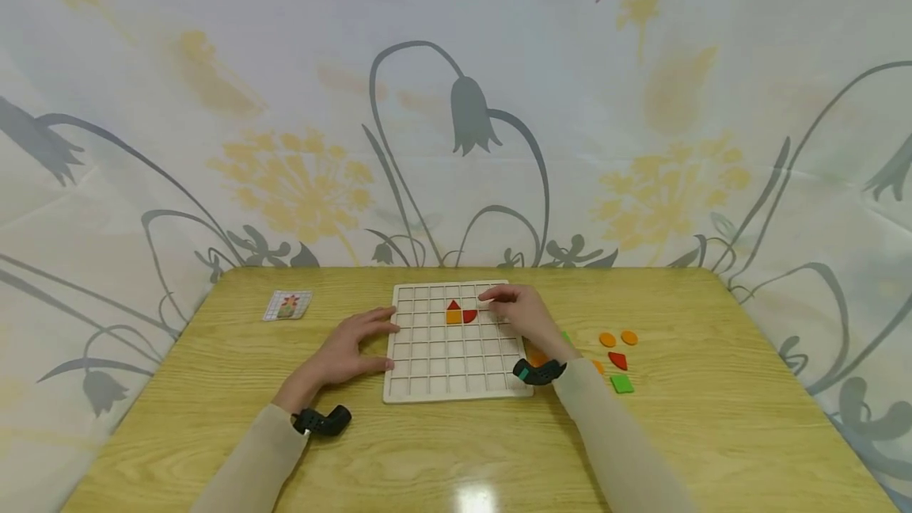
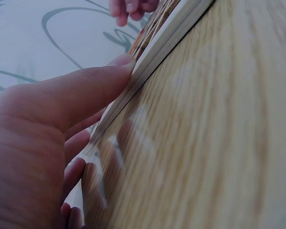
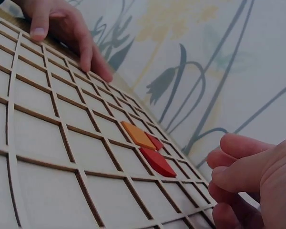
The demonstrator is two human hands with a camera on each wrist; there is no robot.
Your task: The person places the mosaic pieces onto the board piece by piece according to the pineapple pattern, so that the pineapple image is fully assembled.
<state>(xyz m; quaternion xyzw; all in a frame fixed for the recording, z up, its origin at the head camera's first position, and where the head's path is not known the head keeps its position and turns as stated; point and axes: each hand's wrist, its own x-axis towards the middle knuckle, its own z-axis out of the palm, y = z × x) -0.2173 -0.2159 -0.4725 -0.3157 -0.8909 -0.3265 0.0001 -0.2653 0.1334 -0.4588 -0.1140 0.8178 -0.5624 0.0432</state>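
A pale wooden grid board (image 1: 427, 362) lies on the table. Within its upper cells sit an orange square (image 1: 454, 317), a red triangle (image 1: 454, 305) just above it, and a red quarter-circle (image 1: 469, 316) to the square's right. My left hand (image 1: 349, 351) rests along the board's left edge, its thumb (image 2: 109, 76) against the rim and the fingers spread. Over the board's upper right is my right hand (image 1: 520, 311), just right of the red quarter-circle. Its fingers (image 3: 243, 143) are loosely bent near the thumb, with no piece visible between them.
Right of the board lie two orange discs (image 1: 607, 340), a red quarter-circle piece (image 1: 618, 360) and a green square (image 1: 621, 383). My right forearm partly hides more pieces. A card with a flower pattern (image 1: 288, 305) lies at the back left. Behind the table (image 1: 399, 457) hangs a flowered backdrop (image 1: 313, 101).
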